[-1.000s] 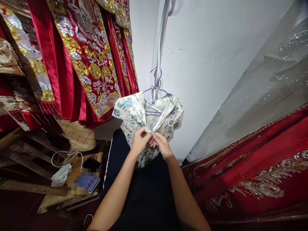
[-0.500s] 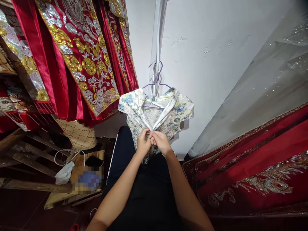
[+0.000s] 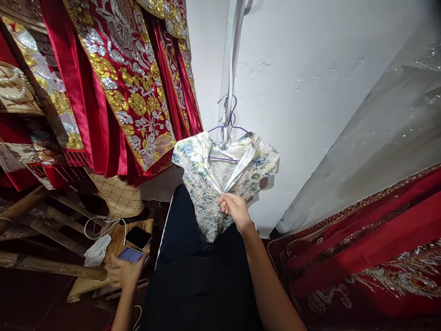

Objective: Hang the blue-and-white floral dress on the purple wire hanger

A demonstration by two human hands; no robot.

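Note:
A floral short-sleeved blouse (image 3: 206,197) with a V neckline hangs on a thin purple hanger (image 3: 231,120) in front of me. My right hand (image 3: 236,209) pinches its front at the bottom of the V. Down at the left, my left hand (image 3: 124,272) is slightly blurred, thumb and fingers apart, at the near edge of a phone with a lit screen (image 3: 131,255). Part of that phone is hidden by the hand, and whether they touch I cannot tell. A second phone with a dark screen (image 3: 138,237) lies just beyond it.
Both phones are on a wooden stool (image 3: 115,243), beside a crumpled white tissue (image 3: 98,250) and a white cable (image 3: 103,219). Red embroidered garments (image 3: 138,105) hang at the left. Sheer grey fabric (image 3: 347,151) and red beaded cloth (image 3: 372,248) fill the right, against a white wall (image 3: 292,59).
My left hand has let go of the blouse and moved down left to the lit phone. My right hand still pinches the blouse. The view has shifted slightly.

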